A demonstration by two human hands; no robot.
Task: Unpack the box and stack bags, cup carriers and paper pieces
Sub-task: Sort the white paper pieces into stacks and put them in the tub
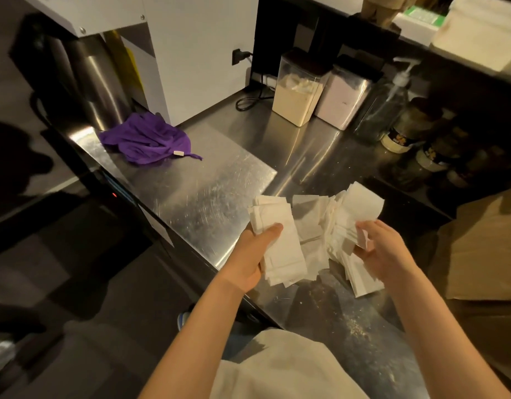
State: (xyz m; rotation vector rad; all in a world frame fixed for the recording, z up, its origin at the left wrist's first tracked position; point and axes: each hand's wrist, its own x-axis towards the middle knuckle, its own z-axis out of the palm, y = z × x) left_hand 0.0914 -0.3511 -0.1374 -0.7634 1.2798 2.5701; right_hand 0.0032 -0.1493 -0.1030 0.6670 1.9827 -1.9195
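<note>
Both hands work over the near edge of the steel counter. The left hand is closed around a squared-up bundle of white paper pieces, thumb pressed on top, fingers hidden beneath. The right hand grips a second, looser batch of paper pieces, which fans upward and outward above the thumb; its fingers curl in on the sheaf's near edge. Between the two hands more white sheets lie overlapped; whether they rest on the counter or hang from the bundles cannot be told.

Brown cardboard box at the right, just beside the right hand; its flap faces the counter. Crumpled purple cloth at far left on the counter, well apart from the papers. Two clear lidded canisters stand at the far side, one part-filled with pale powder. A pump bottle and dark jars stand to their right, blurred.
</note>
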